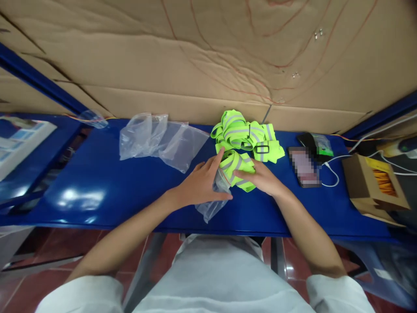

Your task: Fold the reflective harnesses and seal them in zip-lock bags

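Observation:
My left hand [205, 182] has its thumb and index finger spread wide around a clear zip bag [211, 209], whose mouth lies against a bundle. That bundle is a folded neon-yellow reflective strap [239, 167] with grey stripes. On its right side, the thumb and fingers of my right hand [265, 178] grip it. The lower end of the bag hangs below my left thumb toward the table edge. Just behind, a pile of similar reflective straps [236, 130] with a black buckle [261, 149] rests on the table. Part of the bag is hidden by my left hand.
Several empty clear bags [156, 139] lie at the back left of the blue table [107, 187]. Right of the straps are a phone [304, 167], a white cable [332, 178] and an open cardboard box [374, 187]. A cardboard wall [146, 65] stands behind.

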The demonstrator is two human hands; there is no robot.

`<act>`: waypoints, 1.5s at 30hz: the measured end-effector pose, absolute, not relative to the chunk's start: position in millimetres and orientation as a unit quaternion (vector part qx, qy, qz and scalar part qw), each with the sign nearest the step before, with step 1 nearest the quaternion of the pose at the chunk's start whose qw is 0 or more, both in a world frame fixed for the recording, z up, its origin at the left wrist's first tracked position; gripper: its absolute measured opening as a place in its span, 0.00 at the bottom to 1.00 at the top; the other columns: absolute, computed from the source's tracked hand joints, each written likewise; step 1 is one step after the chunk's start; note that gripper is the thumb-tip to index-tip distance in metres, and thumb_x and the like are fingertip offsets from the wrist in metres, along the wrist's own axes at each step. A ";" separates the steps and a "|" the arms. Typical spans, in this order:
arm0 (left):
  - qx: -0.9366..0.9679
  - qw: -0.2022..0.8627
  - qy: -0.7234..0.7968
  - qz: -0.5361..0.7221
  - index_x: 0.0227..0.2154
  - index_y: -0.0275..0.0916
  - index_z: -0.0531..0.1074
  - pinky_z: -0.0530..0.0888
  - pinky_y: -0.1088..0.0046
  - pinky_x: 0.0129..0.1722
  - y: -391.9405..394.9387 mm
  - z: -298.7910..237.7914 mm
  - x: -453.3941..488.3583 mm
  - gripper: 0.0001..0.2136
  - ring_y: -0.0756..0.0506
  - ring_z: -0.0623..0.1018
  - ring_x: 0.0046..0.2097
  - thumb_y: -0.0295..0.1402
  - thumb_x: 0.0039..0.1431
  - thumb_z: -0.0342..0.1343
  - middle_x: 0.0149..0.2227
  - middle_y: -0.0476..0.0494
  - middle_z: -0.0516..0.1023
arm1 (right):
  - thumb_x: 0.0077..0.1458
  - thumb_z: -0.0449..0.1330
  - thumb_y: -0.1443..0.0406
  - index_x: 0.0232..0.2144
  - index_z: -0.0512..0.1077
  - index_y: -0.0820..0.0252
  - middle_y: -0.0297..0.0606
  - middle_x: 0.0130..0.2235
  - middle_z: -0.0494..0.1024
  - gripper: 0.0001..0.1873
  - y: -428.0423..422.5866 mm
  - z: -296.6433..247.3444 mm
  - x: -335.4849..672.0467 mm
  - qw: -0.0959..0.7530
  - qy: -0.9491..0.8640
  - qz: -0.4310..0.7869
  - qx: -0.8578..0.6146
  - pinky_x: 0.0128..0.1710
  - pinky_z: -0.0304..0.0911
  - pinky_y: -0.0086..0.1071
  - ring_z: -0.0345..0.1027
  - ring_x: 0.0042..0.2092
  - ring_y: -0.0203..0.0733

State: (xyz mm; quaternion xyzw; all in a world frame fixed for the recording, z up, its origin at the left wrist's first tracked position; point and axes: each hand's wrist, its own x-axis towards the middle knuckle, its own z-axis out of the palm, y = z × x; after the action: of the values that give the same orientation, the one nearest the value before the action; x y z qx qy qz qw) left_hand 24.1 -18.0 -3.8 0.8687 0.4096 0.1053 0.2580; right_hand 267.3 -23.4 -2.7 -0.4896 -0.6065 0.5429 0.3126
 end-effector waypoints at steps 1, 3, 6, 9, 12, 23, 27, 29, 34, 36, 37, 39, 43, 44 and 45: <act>0.878 0.237 0.400 0.116 0.74 0.43 0.19 0.64 0.43 0.68 -14.0 -2.2 26.4 0.66 0.27 0.60 0.73 0.53 0.54 0.69 0.74 0.23 0.51 | 0.57 0.69 0.53 0.55 0.78 0.56 0.38 0.53 0.83 0.26 -22.3 -1.3 270.2 0.315 -0.610 0.533 -0.494 0.55 0.73 0.45 0.78 0.53 0.53; 0.903 0.181 0.373 0.112 0.75 0.45 0.22 0.63 0.42 0.68 -4.8 0.8 27.3 0.63 0.28 0.60 0.74 0.40 0.55 0.70 0.74 0.25 0.52 | 0.57 0.69 0.53 0.55 0.77 0.56 0.38 0.54 0.82 0.26 -20.5 2.9 279.0 0.322 -0.623 0.510 -0.498 0.56 0.72 0.45 0.78 0.54 0.53; 0.923 0.107 0.359 0.086 0.75 0.44 0.29 0.60 0.40 0.69 7.3 2.5 22.4 0.56 0.29 0.57 0.75 0.27 0.55 0.65 0.74 0.26 0.52 | 0.57 0.70 0.53 0.55 0.77 0.55 0.37 0.55 0.82 0.27 -19.8 10.4 294.9 0.345 -0.614 0.513 -0.490 0.59 0.70 0.44 0.76 0.57 0.52; 0.924 0.099 0.355 0.099 0.76 0.41 0.33 0.63 0.42 0.69 10.4 -0.3 16.1 0.53 0.29 0.56 0.75 0.25 0.56 0.63 0.74 0.24 0.51 | 0.56 0.71 0.52 0.55 0.77 0.56 0.37 0.53 0.83 0.28 -21.2 13.9 302.3 0.310 -0.599 0.566 -0.474 0.55 0.72 0.41 0.77 0.54 0.51; 0.925 0.137 0.333 0.119 0.76 0.42 0.34 0.66 0.48 0.68 5.3 -4.8 13.0 0.51 0.31 0.56 0.75 0.26 0.58 0.62 0.76 0.25 0.46 | 0.57 0.70 0.51 0.53 0.77 0.58 0.37 0.49 0.84 0.27 -21.8 11.1 296.7 0.219 -0.636 0.569 -0.473 0.48 0.73 0.38 0.78 0.48 0.49; 0.906 0.050 0.415 0.066 0.76 0.43 0.39 0.69 0.48 0.64 -21.9 -6.7 26.9 0.52 0.28 0.64 0.72 0.47 0.60 0.67 0.73 0.19 0.55 | 0.57 0.70 0.52 0.52 0.77 0.57 0.37 0.49 0.83 0.25 -24.5 5.4 292.2 0.213 -0.621 0.557 -0.509 0.50 0.72 0.39 0.77 0.50 0.49; 0.908 0.022 0.413 0.065 0.76 0.46 0.38 0.73 0.54 0.59 -30.5 0.4 29.6 0.51 0.30 0.71 0.67 0.40 0.61 0.67 0.72 0.24 0.58 | 0.56 0.70 0.51 0.52 0.77 0.58 0.38 0.49 0.83 0.26 -25.8 10.5 295.1 0.164 -0.616 0.587 -0.499 0.48 0.73 0.39 0.78 0.48 0.50; 0.920 0.014 0.386 0.070 0.76 0.47 0.38 0.73 0.55 0.60 -33.1 2.5 29.7 0.50 0.31 0.71 0.67 0.37 0.61 0.67 0.71 0.27 0.60 | 0.57 0.69 0.49 0.53 0.77 0.58 0.38 0.47 0.84 0.28 -24.8 12.7 292.8 0.106 -0.643 0.571 -0.500 0.44 0.73 0.38 0.78 0.45 0.49; 0.943 0.039 0.319 0.091 0.76 0.47 0.41 0.69 0.53 0.64 -33.3 -0.3 30.2 0.50 0.31 0.69 0.68 0.37 0.60 0.70 0.71 0.28 0.61 | 0.58 0.68 0.47 0.55 0.77 0.56 0.37 0.48 0.83 0.29 -23.3 15.5 287.6 0.085 -0.664 0.544 -0.505 0.46 0.72 0.37 0.77 0.48 0.48; 0.949 0.064 0.287 0.116 0.75 0.46 0.43 0.68 0.52 0.65 -31.0 -3.2 30.4 0.53 0.30 0.67 0.70 0.43 0.56 0.72 0.71 0.25 0.58 | 0.59 0.67 0.47 0.52 0.77 0.57 0.38 0.48 0.83 0.27 -24.7 16.0 288.2 0.099 -0.639 0.574 -0.502 0.45 0.73 0.35 0.77 0.48 0.48; 0.949 0.076 0.276 0.131 0.75 0.46 0.43 0.68 0.53 0.65 -29.5 -4.6 30.4 0.55 0.30 0.66 0.70 0.46 0.53 0.73 0.72 0.24 0.57 | 0.59 0.66 0.47 0.53 0.77 0.57 0.38 0.48 0.83 0.27 -25.7 16.1 288.8 0.111 -0.628 0.584 -0.501 0.44 0.73 0.35 0.77 0.48 0.47; 0.948 0.091 0.264 0.155 0.75 0.44 0.42 0.69 0.53 0.65 -26.7 -6.8 30.3 0.57 0.30 0.66 0.70 0.48 0.51 0.73 0.72 0.22 0.57 | 0.61 0.64 0.46 0.56 0.74 0.56 0.38 0.49 0.82 0.28 -27.7 16.0 289.4 0.141 -0.618 0.588 -0.502 0.44 0.74 0.34 0.77 0.47 0.46; 0.946 0.091 0.264 0.167 0.75 0.43 0.41 0.70 0.53 0.63 -24.9 -9.6 32.3 0.56 0.29 0.68 0.69 0.47 0.52 0.73 0.70 0.21 0.60 | 0.63 0.63 0.47 0.50 0.75 0.56 0.37 0.45 0.81 0.22 -29.3 11.7 285.6 0.178 -0.639 0.549 -0.508 0.41 0.72 0.32 0.75 0.44 0.44; 0.946 0.089 0.267 0.162 0.75 0.44 0.42 0.70 0.53 0.63 -25.6 -10.5 33.5 0.56 0.29 0.69 0.68 0.46 0.52 0.73 0.69 0.21 0.61 | 0.63 0.62 0.48 0.46 0.76 0.57 0.37 0.42 0.81 0.20 -29.3 9.5 283.6 0.181 -0.649 0.532 -0.513 0.39 0.70 0.31 0.74 0.42 0.43; 0.946 0.088 0.271 0.157 0.75 0.45 0.42 0.70 0.53 0.62 -26.6 -11.7 34.9 0.56 0.29 0.70 0.67 0.45 0.52 0.73 0.69 0.22 0.62 | 0.64 0.62 0.49 0.42 0.76 0.58 0.36 0.40 0.80 0.19 -29.2 7.0 281.5 0.182 -0.659 0.515 -0.517 0.38 0.69 0.31 0.73 0.41 0.42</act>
State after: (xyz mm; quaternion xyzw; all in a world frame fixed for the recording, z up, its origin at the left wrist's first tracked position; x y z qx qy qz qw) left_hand 34.9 -26.6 -11.7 0.9456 0.2713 0.1569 0.0876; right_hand 281.5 -29.2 7.0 -0.5169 -0.6587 0.5153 0.1825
